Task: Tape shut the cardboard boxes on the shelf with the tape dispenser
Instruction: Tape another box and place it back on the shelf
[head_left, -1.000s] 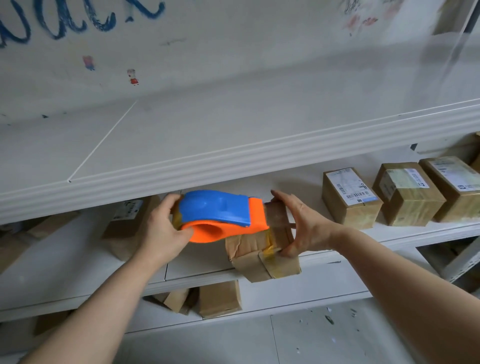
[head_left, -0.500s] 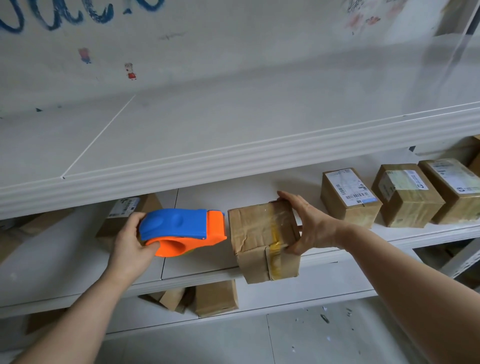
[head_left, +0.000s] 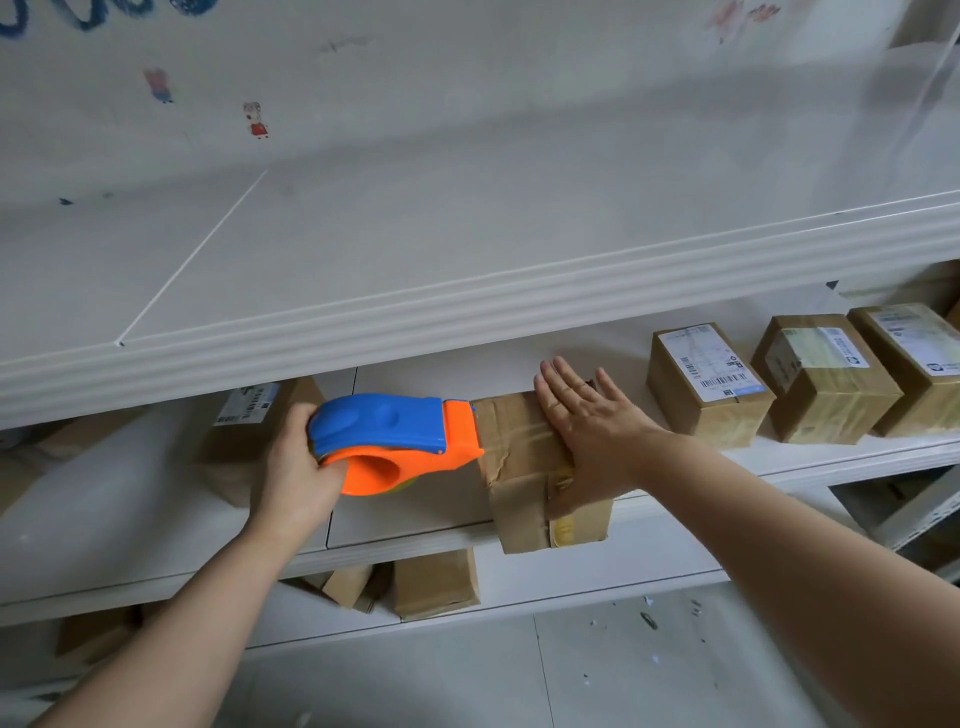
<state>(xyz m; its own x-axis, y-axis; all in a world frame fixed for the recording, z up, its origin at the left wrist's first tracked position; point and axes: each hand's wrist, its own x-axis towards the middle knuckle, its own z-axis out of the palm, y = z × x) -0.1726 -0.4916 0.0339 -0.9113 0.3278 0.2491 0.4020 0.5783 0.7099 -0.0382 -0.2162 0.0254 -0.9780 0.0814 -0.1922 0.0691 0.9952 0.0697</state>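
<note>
Left hand (head_left: 296, 467) fingers (head_left: 332, 470) curled tight round the blue-orange tape dispenser (head_left: 395, 431), its orange nose touching the top left edge of the cardboard box (head_left: 514, 467), right hand (head_left: 587, 431) fingers (head_left: 556, 384) straight, flat on the box top, box at the shelf (head_left: 415, 514) front edge, three labelled boxes (head_left: 706, 384) further right.

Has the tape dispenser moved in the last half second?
Yes. The tape dispenser has moved right, closing the gap to the cardboard box, whose left edge its orange nose now reaches.
</note>
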